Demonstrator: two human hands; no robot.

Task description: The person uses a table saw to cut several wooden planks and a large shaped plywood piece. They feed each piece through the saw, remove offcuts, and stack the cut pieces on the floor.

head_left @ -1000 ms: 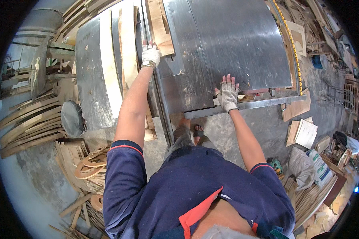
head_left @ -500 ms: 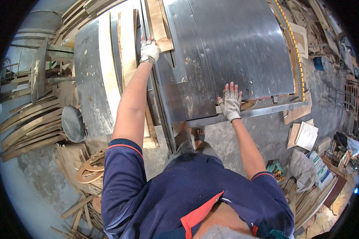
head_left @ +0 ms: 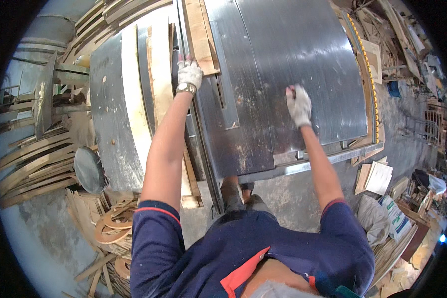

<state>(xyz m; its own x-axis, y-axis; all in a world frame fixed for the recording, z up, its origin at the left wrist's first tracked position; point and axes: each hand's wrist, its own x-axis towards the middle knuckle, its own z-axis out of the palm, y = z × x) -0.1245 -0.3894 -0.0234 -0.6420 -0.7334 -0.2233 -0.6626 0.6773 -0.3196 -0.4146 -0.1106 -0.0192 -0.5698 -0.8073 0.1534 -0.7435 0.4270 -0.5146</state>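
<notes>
- Metal rail (head_left: 205, 149), from top centre to lower centre: likely heavy, stiff, smooth; best held along its sides.
- Gloved left hand (head_left: 189, 74), upper centre: fingers stretched along the rail; cannot tell whether clamped.
- Gloved right hand (head_left: 298, 107), right of centre: fingers bent over the steel desk (head_left: 323, 59), blurred; cannot tell whether closed.

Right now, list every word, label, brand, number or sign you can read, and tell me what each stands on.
White sack, at the right: bears green and dark printing; I won't copy its words.
Wristwatch, just below the left hand: any dial marks are too small to read.
Metal table: no lettering that I can make out.
</notes>
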